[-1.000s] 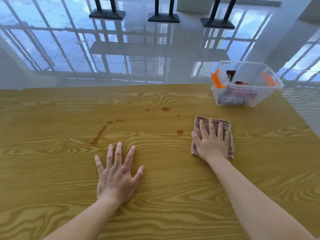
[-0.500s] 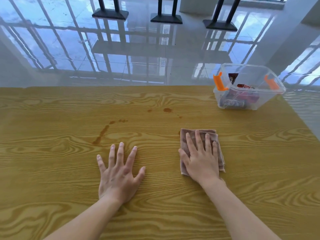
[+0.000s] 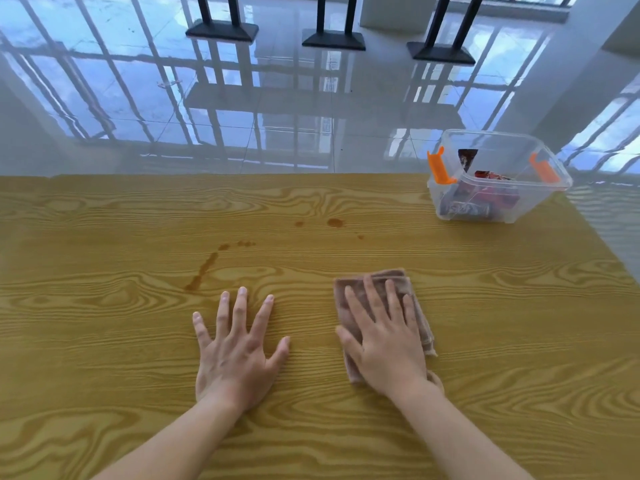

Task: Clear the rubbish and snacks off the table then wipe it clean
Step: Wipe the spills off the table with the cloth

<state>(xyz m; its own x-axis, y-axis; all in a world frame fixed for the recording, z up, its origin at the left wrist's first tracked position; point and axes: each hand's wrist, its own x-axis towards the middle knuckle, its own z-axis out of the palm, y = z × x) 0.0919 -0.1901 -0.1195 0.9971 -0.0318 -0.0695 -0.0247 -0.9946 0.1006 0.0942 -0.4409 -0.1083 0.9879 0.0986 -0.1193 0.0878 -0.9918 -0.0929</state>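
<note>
- Head view: a folded brownish cloth lies flat on the wood-grain tabletop, near the front edge and right of centre.
- Right hand: palm down on the cloth, fingers extended and slightly spread, pressing it to the tabletop rather than gripping it. The cloth's far edge and right edge show beyond the fingers.
- Left hand: flat on the bare tabletop just beside the cloth on its left, fingers splayed, holding nothing and not touching the cloth.
- Brown stains: a streak lies just beyond the left hand's fingertips; smaller spots lie farther back, beyond the cloth.
- Clear plastic box with orange latches: stands at the far right corner of the tabletop, well apart from both hands, with snack packets inside.
- Glossy tiled floor lies beyond the far edge.
</note>
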